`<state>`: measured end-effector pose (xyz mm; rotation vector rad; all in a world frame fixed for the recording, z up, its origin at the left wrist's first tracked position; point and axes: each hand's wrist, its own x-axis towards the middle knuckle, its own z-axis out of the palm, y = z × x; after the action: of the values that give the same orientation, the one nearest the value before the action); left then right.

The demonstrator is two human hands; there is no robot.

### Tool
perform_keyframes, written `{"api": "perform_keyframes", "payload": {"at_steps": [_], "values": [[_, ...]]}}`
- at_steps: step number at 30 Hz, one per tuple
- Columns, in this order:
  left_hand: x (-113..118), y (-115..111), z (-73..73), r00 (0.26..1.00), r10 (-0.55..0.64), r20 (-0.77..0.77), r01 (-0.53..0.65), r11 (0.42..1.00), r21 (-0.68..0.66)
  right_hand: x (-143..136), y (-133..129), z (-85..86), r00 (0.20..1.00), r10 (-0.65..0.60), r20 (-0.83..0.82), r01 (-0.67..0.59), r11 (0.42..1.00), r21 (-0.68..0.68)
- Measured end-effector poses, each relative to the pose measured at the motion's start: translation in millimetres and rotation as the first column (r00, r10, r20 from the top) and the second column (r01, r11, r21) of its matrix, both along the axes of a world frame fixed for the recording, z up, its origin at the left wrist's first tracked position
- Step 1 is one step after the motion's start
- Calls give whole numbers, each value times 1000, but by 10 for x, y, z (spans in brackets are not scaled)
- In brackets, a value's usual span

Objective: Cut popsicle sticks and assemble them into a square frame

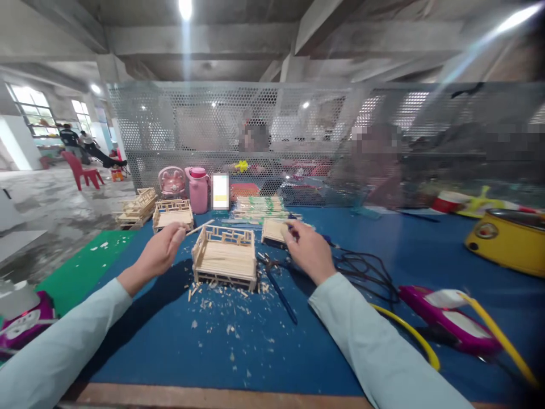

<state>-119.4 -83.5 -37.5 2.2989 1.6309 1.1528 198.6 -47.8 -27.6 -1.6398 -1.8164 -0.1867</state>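
Observation:
A thin wooden stick [200,227] is pinched in my left hand [164,250], its free end pointing up and right. Below and between the hands stands a small bench-like model made of sticks [223,255], with a slatted seat and an openwork back. My right hand [309,247] has its fingers bent together beside a small flat stick panel [273,232]; what they hold, if anything, I cannot make out. Pliers with blue handles [281,292] lie just right of the model.
More stick models [172,215] stand at back left, near a pink jug [198,190]. Loose sticks [259,209] are piled behind. A black cable [370,272], a purple device [451,324] and a yellow pot [508,241] occupy the right. Scraps litter the blue tabletop [170,352].

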Motion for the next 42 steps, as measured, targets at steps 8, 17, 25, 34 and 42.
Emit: {"api": "perform_keyframes", "payload": {"at_steps": [8, 17, 25, 34, 42], "values": [[418, 586, 388, 924, -136, -358, 171, 983, 68, -468, 189, 157, 805, 588, -73, -586, 809, 48], [480, 777, 367, 923, -313, -223, 293, 949, -119, -484, 314, 6, 779, 425, -461, -503, 863, -54], [469, 787, 340, 939, -333, -82, 316, 933, -174, -499, 285, -4, 725, 405, -558, -498, 867, -18], [397, 720, 344, 967, -245, 68, 239, 968, 78, -482, 271, 2, 773, 385, -505, -487, 870, -81], [307, 122, -283, 712, -99, 696, 183, 982, -47, -537, 288, -98, 780, 356, -515, -427, 904, -21]]}}
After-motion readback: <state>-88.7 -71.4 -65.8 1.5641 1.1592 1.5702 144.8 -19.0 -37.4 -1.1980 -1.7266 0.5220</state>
